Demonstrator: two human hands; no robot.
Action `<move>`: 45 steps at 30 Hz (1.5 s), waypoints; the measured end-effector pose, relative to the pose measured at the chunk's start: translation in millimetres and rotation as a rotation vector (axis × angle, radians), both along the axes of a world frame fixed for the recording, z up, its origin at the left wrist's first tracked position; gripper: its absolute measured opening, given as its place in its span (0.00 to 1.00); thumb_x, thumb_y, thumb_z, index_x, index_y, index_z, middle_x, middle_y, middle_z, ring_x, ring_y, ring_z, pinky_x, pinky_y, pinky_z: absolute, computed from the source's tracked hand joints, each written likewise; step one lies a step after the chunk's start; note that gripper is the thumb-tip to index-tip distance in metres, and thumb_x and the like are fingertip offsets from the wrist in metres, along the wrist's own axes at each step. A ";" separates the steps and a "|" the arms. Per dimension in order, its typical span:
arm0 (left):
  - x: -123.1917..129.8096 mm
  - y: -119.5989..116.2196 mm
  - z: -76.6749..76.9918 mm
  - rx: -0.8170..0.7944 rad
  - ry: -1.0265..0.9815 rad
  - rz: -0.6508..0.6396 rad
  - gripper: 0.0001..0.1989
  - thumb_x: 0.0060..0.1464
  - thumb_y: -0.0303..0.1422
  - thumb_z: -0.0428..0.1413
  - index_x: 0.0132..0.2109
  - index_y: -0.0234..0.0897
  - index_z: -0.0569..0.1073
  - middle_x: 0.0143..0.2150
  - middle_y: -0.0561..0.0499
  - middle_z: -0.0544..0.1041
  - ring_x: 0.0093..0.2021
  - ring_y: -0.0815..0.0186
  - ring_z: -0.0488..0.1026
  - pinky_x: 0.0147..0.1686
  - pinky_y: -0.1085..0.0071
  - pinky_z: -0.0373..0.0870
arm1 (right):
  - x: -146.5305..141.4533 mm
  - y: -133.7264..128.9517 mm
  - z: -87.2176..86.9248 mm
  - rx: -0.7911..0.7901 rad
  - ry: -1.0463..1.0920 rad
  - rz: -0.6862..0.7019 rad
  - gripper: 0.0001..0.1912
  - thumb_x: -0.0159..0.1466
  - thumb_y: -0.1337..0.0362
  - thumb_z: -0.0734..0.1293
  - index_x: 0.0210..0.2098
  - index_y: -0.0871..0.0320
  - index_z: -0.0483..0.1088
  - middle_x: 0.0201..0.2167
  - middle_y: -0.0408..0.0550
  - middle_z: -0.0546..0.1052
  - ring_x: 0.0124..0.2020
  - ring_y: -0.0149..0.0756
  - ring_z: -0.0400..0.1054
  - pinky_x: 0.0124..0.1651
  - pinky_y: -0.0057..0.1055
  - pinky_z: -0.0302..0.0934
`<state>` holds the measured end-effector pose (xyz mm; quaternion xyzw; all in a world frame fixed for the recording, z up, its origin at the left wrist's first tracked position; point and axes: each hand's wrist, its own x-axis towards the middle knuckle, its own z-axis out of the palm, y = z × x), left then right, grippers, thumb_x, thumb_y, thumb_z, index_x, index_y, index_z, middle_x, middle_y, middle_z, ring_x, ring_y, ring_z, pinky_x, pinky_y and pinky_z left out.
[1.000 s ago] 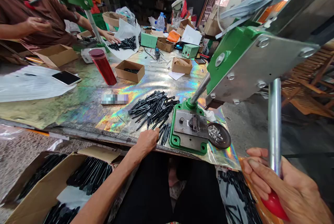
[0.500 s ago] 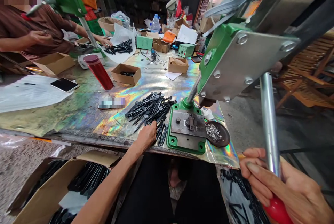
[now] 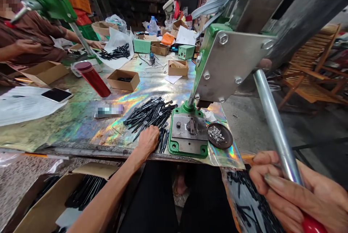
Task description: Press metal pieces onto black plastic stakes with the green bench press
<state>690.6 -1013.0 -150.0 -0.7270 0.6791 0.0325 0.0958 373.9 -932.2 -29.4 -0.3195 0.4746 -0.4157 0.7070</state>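
Observation:
My left hand (image 3: 149, 139) is closed, knuckles up, at the near edge of a pile of slim black rods with flat round heads (image 3: 152, 113). Its fingertips are hidden, so what they hold does not show. Just right of it, several black rods lie side by side against the green base of a hand press (image 3: 188, 146). The steel block (image 3: 190, 128) on that base carries a small clamp. At the lower right my right hand (image 3: 293, 189) is wrapped round the press's steel lever (image 3: 274, 120), above its red knob (image 3: 312, 224).
A dark dish of small metal pins (image 3: 219, 136) sits right of the press. Farther left are a red flask (image 3: 94, 80), a phone (image 3: 57, 95) and an open carton (image 3: 123, 80). Boxes of black rods (image 3: 85, 191) stand below the table. A co-worker (image 3: 27, 44) sits by another green press.
The view has shifted slightly to the right. The lever slants more, and my right hand on it appears farther right and lower. My left hand stays by the rods, its fingers now more curled.

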 end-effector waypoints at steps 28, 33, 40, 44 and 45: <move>32.5 81.6 8.7 -0.349 2.114 0.811 0.28 0.27 0.32 0.70 0.41 0.33 0.75 0.26 0.52 0.74 0.19 0.77 0.61 0.12 0.85 0.53 | 6.1 -139.1 -182.1 -0.569 1.127 0.026 0.05 0.53 0.68 0.58 0.27 0.56 0.65 0.25 0.46 0.71 0.30 0.41 0.66 0.36 0.34 0.59; 13.8 97.1 12.7 -0.245 2.108 0.806 0.28 0.32 0.33 0.69 0.44 0.33 0.75 0.28 0.54 0.71 0.19 0.78 0.61 0.12 0.84 0.56 | 12.1 -142.2 -185.4 -0.635 1.318 0.086 0.07 0.55 0.72 0.59 0.30 0.58 0.66 0.31 0.51 0.71 0.34 0.43 0.65 0.40 0.35 0.56; -11.9 99.3 19.0 -0.212 1.861 0.683 0.20 0.36 0.37 0.67 0.36 0.34 0.72 0.23 0.56 0.69 0.19 0.75 0.63 0.13 0.81 0.59 | 16.2 -141.3 -187.0 -0.672 1.396 0.088 0.07 0.57 0.73 0.58 0.29 0.59 0.65 0.31 0.52 0.69 0.34 0.44 0.64 0.38 0.34 0.53; -20.8 97.6 22.2 -0.203 1.812 0.633 0.17 0.36 0.38 0.66 0.33 0.35 0.70 0.21 0.56 0.69 0.18 0.72 0.65 0.14 0.78 0.62 | 13.6 -140.9 -187.3 -0.660 1.319 0.047 0.06 0.57 0.70 0.57 0.27 0.57 0.63 0.27 0.50 0.68 0.32 0.43 0.64 0.36 0.34 0.53; -22.3 97.1 22.4 -0.202 1.810 0.626 0.17 0.36 0.38 0.66 0.32 0.35 0.69 0.21 0.56 0.70 0.18 0.71 0.66 0.14 0.77 0.63 | 12.2 -141.3 -187.6 -0.650 1.288 0.034 0.05 0.57 0.69 0.57 0.27 0.56 0.63 0.25 0.48 0.68 0.30 0.42 0.63 0.35 0.33 0.53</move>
